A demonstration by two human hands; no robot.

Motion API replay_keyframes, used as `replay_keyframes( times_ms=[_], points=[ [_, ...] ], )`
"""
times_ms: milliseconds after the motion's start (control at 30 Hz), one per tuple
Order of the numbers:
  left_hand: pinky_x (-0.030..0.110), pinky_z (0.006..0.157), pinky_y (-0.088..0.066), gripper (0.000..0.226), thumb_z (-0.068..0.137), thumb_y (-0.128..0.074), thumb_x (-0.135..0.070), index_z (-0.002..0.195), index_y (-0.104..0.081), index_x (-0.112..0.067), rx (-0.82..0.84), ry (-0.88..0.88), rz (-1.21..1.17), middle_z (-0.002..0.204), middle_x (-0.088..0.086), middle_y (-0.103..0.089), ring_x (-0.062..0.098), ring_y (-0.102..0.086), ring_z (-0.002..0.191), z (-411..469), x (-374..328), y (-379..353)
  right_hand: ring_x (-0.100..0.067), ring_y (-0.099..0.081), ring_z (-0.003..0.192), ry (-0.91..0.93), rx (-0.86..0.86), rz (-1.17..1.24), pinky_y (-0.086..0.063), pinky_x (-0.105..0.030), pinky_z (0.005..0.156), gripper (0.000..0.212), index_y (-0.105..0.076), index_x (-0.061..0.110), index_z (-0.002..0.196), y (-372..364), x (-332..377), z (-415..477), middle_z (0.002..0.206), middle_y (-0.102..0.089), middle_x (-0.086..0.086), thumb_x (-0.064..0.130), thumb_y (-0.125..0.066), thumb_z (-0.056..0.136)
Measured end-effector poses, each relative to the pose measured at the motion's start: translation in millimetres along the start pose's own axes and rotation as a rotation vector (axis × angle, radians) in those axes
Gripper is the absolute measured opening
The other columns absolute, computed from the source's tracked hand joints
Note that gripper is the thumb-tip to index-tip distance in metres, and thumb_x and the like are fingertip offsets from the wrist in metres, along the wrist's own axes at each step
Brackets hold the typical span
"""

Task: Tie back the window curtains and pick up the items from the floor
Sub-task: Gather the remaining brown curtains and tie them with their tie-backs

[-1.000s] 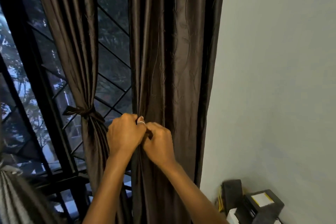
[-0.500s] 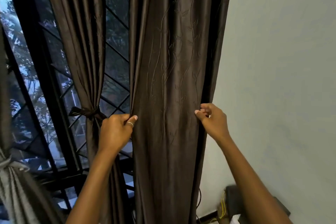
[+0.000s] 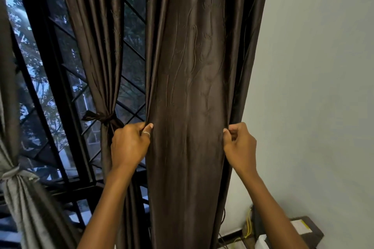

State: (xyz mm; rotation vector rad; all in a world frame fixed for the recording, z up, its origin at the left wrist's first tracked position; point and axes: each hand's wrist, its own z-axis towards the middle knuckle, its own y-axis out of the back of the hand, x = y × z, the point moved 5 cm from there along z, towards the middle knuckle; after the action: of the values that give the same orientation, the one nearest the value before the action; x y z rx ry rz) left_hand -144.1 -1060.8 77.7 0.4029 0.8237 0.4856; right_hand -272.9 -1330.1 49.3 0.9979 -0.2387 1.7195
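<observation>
A dark brown curtain panel (image 3: 192, 87) hangs loose beside the wall, spread flat between my hands. My left hand (image 3: 129, 145) grips its left edge, a ring on one finger. My right hand (image 3: 239, 147) pinches its right edge at the same height. To the left, a second brown curtain (image 3: 97, 36) is gathered with a knotted tie-back (image 3: 101, 117). At the far left a grey curtain (image 3: 24, 198) is also tied at its waist (image 3: 12, 174).
Behind the curtains stands a window with a black frame and diagonal grille (image 3: 60, 87). A pale wall (image 3: 313, 87) fills the right. Low at the right corner sit a dark box (image 3: 305, 230), yellow cables (image 3: 248, 228) and something white.
My hands were together at the panel's left fold; the right hand has moved out to the right edge, pulling the panel flat. The left hand stays on the left edge.
</observation>
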Motion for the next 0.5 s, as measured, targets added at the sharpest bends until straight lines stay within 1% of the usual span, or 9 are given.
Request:
replay_keyframes(
  times_ms=[67, 133, 200, 267, 333, 400, 467, 500],
  points=[
    [0.035, 0.046, -0.042, 0.052, 0.098, -0.06, -0.034, 0.051, -0.044, -0.019, 0.015, -0.004, -0.014, 0.043, -0.002, -0.043, 0.02, -0.049, 0.043, -5.9, -5.3, -3.4, -0.001, -0.061, 0.07, 0.008, -0.017, 0.054, -0.045, -0.006, 0.063, 0.012, -0.057, 0.022, 0.092, -3.2, 9.9, -12.4, 0.081, -0.063, 0.011, 0.017, -0.067, 0.095],
    [0.035, 0.047, -0.042, 0.053, 0.098, -0.06, -0.035, 0.05, -0.042, -0.023, 0.018, -0.026, -0.027, 0.043, -0.004, -0.042, 0.019, -0.048, 0.043, -12.4, -13.6, -7.8, -0.004, -0.062, 0.068, 0.015, -0.017, 0.095, -0.048, -0.01, 0.063, 0.014, -0.058, 0.023, 0.093, -9.7, 20.2, -23.6, 0.081, -0.064, 0.013, 0.017, -0.07, 0.092],
    [0.035, 0.046, -0.039, 0.053, 0.098, -0.06, -0.035, 0.05, -0.041, -0.022, 0.011, -0.054, -0.035, 0.042, -0.004, -0.041, 0.018, -0.048, 0.043, -18.5, -23.1, -12.5, -0.003, -0.064, 0.072, 0.012, 0.006, 0.142, -0.051, -0.012, 0.065, 0.016, -0.061, 0.022, 0.099, -20.7, 28.4, -33.8, 0.084, -0.066, 0.012, 0.015, -0.073, 0.09],
    [0.035, 0.046, -0.038, 0.051, 0.098, -0.06, -0.035, 0.052, -0.044, -0.019, 0.017, -0.072, -0.028, 0.042, -0.002, -0.04, 0.017, -0.05, 0.044, -23.3, -31.5, -18.3, -0.002, -0.065, 0.072, 0.023, 0.049, 0.156, -0.05, -0.01, 0.066, 0.02, -0.064, 0.02, 0.106, -35.4, 35.3, -43.7, 0.087, -0.068, 0.009, 0.014, -0.074, 0.089],
    [0.037, 0.046, -0.039, 0.051, 0.097, -0.06, -0.036, 0.053, -0.043, -0.018, 0.027, -0.078, -0.028, 0.042, -0.001, -0.04, 0.018, -0.051, 0.045, -26.7, -39.2, -23.0, -0.002, -0.066, 0.074, 0.075, 0.099, 0.15, -0.05, -0.011, 0.067, 0.02, -0.067, 0.016, 0.109, -50.1, 43.1, -52.0, 0.09, -0.07, 0.004, 0.014, -0.072, 0.09],
    [0.039, 0.047, -0.042, 0.05, 0.097, -0.06, -0.035, 0.054, -0.044, -0.017, 0.038, -0.086, -0.053, 0.042, 0.0, -0.042, 0.019, -0.052, 0.046, -27.8, -44.1, -26.8, -0.005, -0.066, 0.078, 0.164, 0.14, 0.125, -0.052, -0.016, 0.069, 0.016, -0.071, 0.013, 0.106, -61.4, 53.3, -57.1, 0.092, -0.068, 0.001, 0.011, -0.07, 0.09],
    [0.041, 0.048, -0.045, 0.048, 0.098, -0.059, -0.032, 0.055, -0.048, -0.014, 0.05, -0.082, -0.099, 0.044, 0.001, -0.047, 0.016, -0.053, 0.046, -28.2, -45.5, -28.8, -0.008, -0.064, 0.076, 0.225, 0.175, 0.113, -0.053, -0.022, 0.067, 0.012, -0.072, 0.013, 0.101, -69.4, 62.5, -58.4, 0.089, -0.065, 0.001, 0.009, -0.068, 0.09],
    [0.042, 0.049, -0.046, 0.047, 0.099, -0.058, -0.032, 0.056, -0.05, -0.013, 0.056, -0.078, -0.118, 0.045, 0.001, -0.05, 0.016, -0.054, 0.047, -28.1, -45.0, -29.3, -0.008, -0.062, 0.073, 0.235, 0.182, 0.11, -0.051, -0.021, 0.065, 0.012, -0.073, 0.014, 0.1, -71.8, 65.7, -57.9, 0.087, -0.064, 0.002, 0.009, -0.068, 0.091]
  ],
)
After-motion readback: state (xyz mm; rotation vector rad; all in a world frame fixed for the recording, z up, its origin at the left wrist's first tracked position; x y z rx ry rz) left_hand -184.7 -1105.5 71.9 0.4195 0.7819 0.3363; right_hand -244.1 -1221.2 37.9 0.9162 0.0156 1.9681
